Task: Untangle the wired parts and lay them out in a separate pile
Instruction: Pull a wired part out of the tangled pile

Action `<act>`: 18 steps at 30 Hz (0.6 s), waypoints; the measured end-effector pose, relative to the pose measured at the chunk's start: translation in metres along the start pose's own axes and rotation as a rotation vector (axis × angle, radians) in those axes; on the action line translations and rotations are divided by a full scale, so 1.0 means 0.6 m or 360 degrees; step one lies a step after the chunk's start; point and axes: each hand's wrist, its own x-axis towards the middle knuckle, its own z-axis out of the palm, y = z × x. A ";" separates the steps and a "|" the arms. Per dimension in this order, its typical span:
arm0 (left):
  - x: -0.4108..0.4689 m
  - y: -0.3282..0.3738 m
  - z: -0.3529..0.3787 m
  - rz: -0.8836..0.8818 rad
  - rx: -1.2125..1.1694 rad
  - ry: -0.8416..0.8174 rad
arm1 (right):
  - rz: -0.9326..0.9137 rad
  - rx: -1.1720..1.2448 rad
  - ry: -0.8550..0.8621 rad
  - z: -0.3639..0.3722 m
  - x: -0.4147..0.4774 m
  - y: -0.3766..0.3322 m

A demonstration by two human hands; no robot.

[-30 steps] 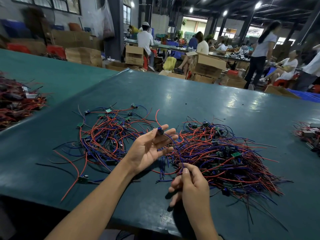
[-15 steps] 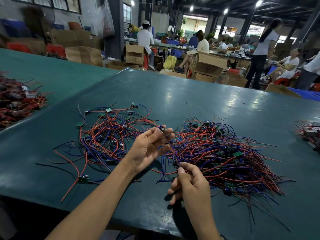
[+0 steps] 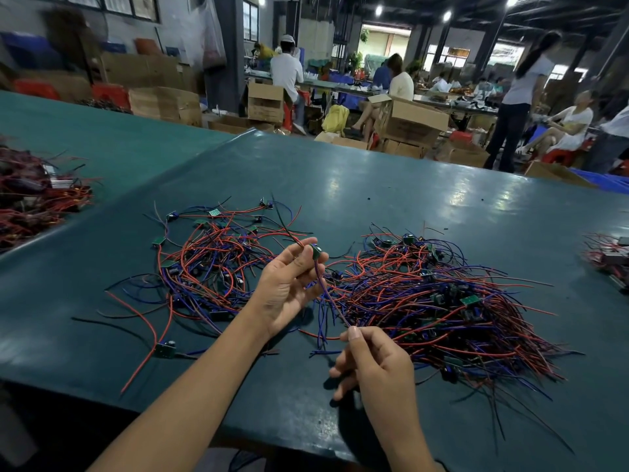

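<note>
A dense tangled heap of red and blue wired parts (image 3: 442, 301) lies on the right of the green table (image 3: 340, 185). A looser pile of separated wired parts (image 3: 211, 260) spreads out on the left. Between them my left hand (image 3: 289, 287), palm up, pinches the small green board of one wired part (image 3: 316, 251) at its fingertips. That part's red and blue wires (image 3: 328, 294) run down to my right hand (image 3: 371, 362), which pinches them between thumb and forefinger, above the table's near edge.
A single wired part (image 3: 165, 349) lies near the front left. Another heap of red wires (image 3: 30, 199) sits on the neighbouring table at left, and more parts (image 3: 609, 257) at the right edge. People and cardboard boxes fill the background.
My left hand has lifted the small board slightly up and away, while my right hand slid down the wires toward me, drawing them straighter out of the right heap.
</note>
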 end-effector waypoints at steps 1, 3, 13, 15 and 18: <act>-0.002 0.000 0.000 -0.0011 0.0003 -0.0014 | -0.0016 0.0010 0.0011 -0.001 -0.003 -0.003; -0.003 0.001 -0.001 -0.0019 -0.0009 -0.0044 | -0.0079 0.0044 0.0050 -0.008 -0.008 -0.015; -0.012 -0.003 0.009 -0.0025 0.0162 -0.0060 | -0.0319 -0.0246 0.0446 -0.170 0.033 -0.118; -0.014 -0.007 0.024 -0.0023 0.0149 -0.0079 | -0.0273 -0.0188 0.0470 -0.216 0.052 -0.139; -0.011 -0.017 0.054 -0.0036 0.0125 -0.0090 | -0.0147 -0.0016 0.0455 -0.280 0.084 -0.169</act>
